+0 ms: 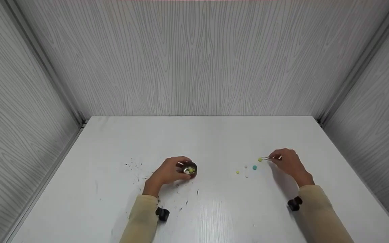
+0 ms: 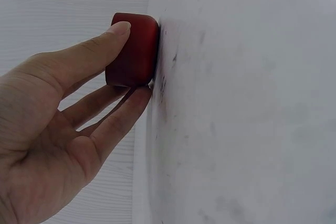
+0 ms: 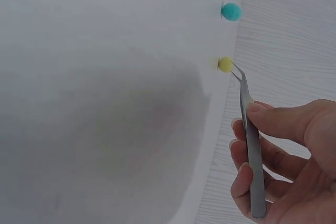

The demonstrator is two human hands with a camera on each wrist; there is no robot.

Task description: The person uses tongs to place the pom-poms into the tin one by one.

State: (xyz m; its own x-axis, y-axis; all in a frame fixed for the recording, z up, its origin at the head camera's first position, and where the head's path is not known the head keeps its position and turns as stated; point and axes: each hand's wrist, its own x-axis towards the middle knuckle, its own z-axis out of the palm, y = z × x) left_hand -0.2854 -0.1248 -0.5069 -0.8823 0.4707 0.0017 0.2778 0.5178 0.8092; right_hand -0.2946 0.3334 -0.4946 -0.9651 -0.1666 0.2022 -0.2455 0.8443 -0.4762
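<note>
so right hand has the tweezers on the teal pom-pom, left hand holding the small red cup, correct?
Not quite. The tweezers in the right hand have their tips at the yellow pom-pom, not the teal pom-pom, which lies apart on the table; the right wrist view shows it. The left hand does hold the small red cup.

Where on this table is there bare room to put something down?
The far half of the table, from both hands to the back wall, is bare. So is the near middle between the sleeves. Crowded: the pom-poms by the right hand, and around the bowl in the left hand.
</note>
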